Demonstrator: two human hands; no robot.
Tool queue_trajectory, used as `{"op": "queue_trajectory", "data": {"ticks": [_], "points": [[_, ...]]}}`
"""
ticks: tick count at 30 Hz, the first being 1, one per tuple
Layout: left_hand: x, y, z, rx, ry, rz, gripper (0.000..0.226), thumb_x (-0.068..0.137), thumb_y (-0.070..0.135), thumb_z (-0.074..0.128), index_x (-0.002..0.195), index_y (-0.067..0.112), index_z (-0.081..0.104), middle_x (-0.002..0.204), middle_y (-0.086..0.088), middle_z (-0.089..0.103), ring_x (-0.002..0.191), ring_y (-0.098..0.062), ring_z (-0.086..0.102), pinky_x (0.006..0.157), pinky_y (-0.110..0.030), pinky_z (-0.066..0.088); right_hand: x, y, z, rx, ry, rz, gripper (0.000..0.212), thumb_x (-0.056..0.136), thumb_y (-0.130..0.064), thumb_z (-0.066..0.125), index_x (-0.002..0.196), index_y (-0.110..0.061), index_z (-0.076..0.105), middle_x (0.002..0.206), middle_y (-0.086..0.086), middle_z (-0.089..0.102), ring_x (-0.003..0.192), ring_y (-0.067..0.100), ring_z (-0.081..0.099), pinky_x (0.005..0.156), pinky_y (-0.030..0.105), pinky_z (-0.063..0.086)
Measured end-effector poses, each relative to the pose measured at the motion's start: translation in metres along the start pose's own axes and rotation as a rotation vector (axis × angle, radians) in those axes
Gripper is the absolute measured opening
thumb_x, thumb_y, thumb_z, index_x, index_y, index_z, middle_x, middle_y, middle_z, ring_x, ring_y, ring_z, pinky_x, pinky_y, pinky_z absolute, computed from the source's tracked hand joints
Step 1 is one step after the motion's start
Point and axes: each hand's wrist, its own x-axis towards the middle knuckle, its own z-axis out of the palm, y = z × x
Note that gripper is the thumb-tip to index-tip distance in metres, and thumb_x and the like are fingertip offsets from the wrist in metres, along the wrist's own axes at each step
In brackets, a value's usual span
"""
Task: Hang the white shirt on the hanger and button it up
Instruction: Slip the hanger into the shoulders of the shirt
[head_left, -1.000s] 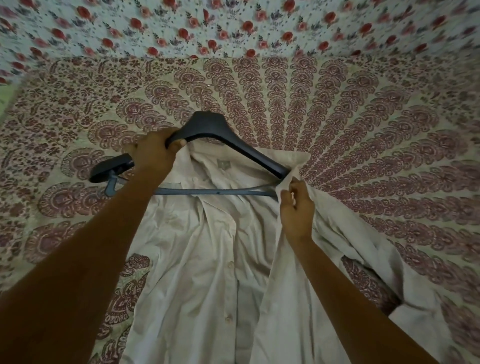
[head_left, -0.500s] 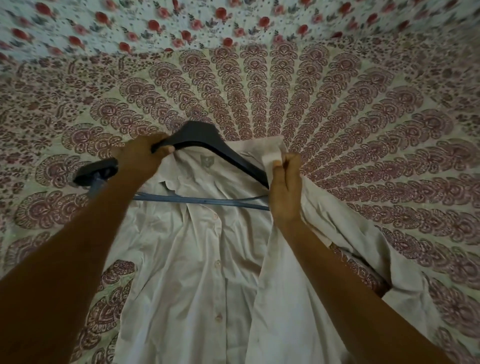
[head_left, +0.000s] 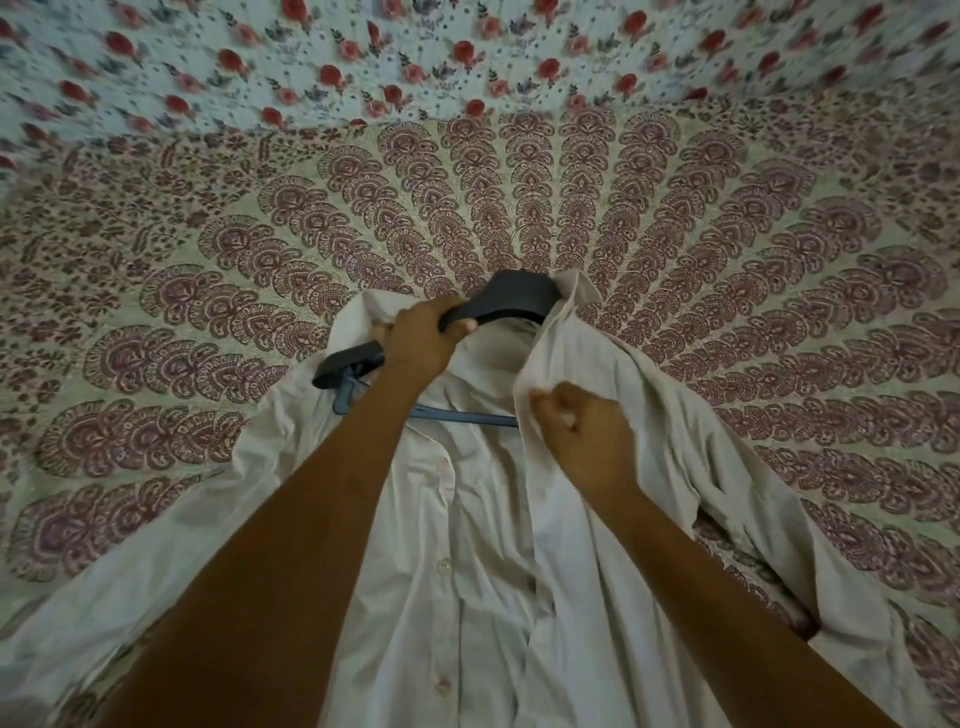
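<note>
The white shirt (head_left: 467, 545) lies open on the patterned bedspread, button placket running down its middle. A dark hanger (head_left: 514, 299) rests inside the collar area. Its right arm is hidden under the shirt's right shoulder, while its left end (head_left: 343, 364) and lower bar (head_left: 457, 415) still show. My left hand (head_left: 423, 338) grips the hanger's left arm near the neck. My right hand (head_left: 582, 426) pinches the edge of the shirt's right front panel just below the collar.
The maroon paisley bedspread (head_left: 727, 312) covers the whole surface around the shirt. A light sheet with red roses (head_left: 415, 62) lies along the far edge. The shirt's sleeves spread out to the left (head_left: 130, 545) and right (head_left: 779, 519).
The shirt's right shoulder has been pulled over the hanger's right arm, which is now covered. My right hand slid down the front edge, and both hands shifted right with the hanger.
</note>
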Motion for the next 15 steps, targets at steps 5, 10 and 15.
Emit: {"op": "queue_trajectory", "data": {"ticks": [5,10,15], "points": [[-0.007,-0.008,0.001,-0.112,0.016,0.025,0.038,0.090,0.034,0.057,0.123,0.016,0.058,0.112,-0.014,0.067,0.107,-0.031,0.058,0.095,-0.039,0.042,0.035,-0.018,-0.010,-0.014,0.323,-0.152,0.026,0.086,-0.024,0.043,0.095,-0.006,0.060,0.087,0.010,0.063,0.082,0.028,0.058,0.068,0.032,0.037],[-0.011,-0.009,0.006,-0.106,0.055,0.066,0.032,0.090,0.035,0.056,0.119,0.021,0.060,0.105,-0.008,0.070,0.104,-0.029,0.059,0.099,-0.040,0.033,0.073,-0.035,0.017,-0.552,0.051,-0.205,0.068,0.076,-0.018,0.060,0.136,-0.005,0.033,0.135,0.022,0.038,0.128,0.038,0.035,0.105,0.047,0.028],[-0.013,-0.012,0.005,-0.087,-0.009,0.121,0.054,0.077,0.052,0.044,0.118,0.020,0.061,0.104,-0.008,0.070,0.104,-0.031,0.059,0.097,-0.052,0.040,0.091,-0.030,0.024,-0.632,0.154,-0.048,0.056,0.079,-0.011,0.064,0.128,-0.008,0.037,0.137,0.023,0.033,0.118,0.043,0.042,0.097,0.051,0.037]]}}
